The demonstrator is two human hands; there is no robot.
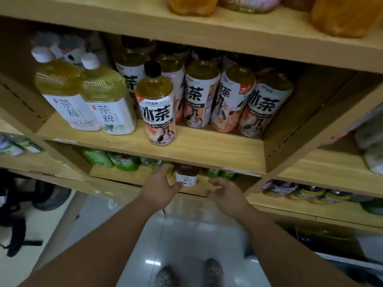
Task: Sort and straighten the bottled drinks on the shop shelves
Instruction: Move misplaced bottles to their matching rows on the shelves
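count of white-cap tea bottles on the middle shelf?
2. One bottle stands at the left end of the middle shelf, the second bottle just right of it. Others may be hidden behind.

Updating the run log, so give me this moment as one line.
place: lower shelf | left hand: thumb on dark tea bottle, grip unclear | right hand: open, holding nothing

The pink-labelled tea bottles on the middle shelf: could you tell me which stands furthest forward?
The black-capped bottle beside the white-capped bottles; it alone stands ahead of the row.
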